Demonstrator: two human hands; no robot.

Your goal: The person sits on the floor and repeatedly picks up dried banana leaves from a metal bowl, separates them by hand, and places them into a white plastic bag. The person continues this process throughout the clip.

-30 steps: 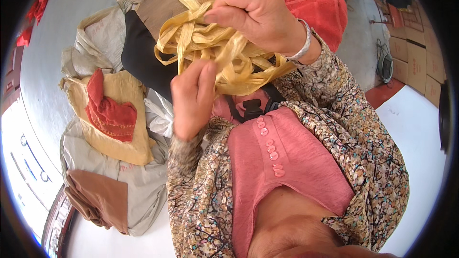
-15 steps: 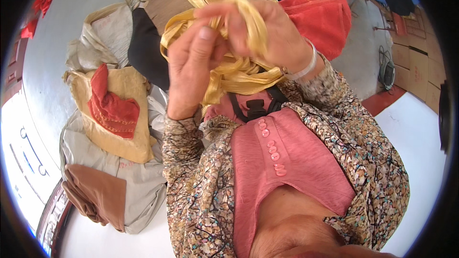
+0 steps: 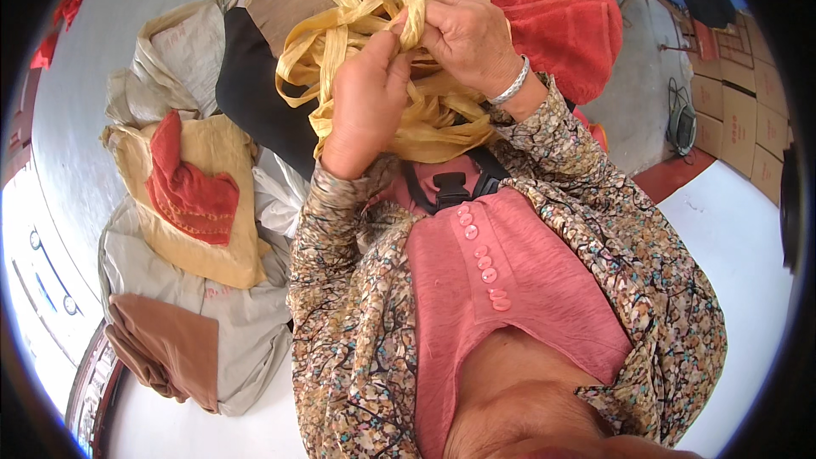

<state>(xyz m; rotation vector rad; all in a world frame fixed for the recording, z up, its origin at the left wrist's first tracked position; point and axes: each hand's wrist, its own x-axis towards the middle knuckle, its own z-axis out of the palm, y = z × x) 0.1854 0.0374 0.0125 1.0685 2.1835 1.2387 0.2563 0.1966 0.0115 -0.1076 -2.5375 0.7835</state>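
My left hand [image 3: 370, 100] is closed, its thumb and fingers pinching a flat yellow straw band [image 3: 442, 143]. Just to its right, my right hand [image 3: 473, 44] grips the same band, where a fold of it curls up between the two hands. Loose loops of the band pile over my lap and hang around my left wrist. Beyond my hands the band runs up onto a brown wooden board [image 3: 293, 2]. My fingertips partly hide the exact spot where they meet the band.
A red towel [image 3: 557, 38] lies right of the board, with small yellowish bits on it. At left are stuffed sacks [image 3: 246, 357], topped by a red cloth [image 3: 191, 191] and a brown cloth [image 3: 166, 348]. Cardboard boxes [image 3: 739, 119] are stacked at far right.
My hands have turned and come to grip a curled fold of the band; the right hand was blurred and higher over it before. The loops on the left have spread out more.
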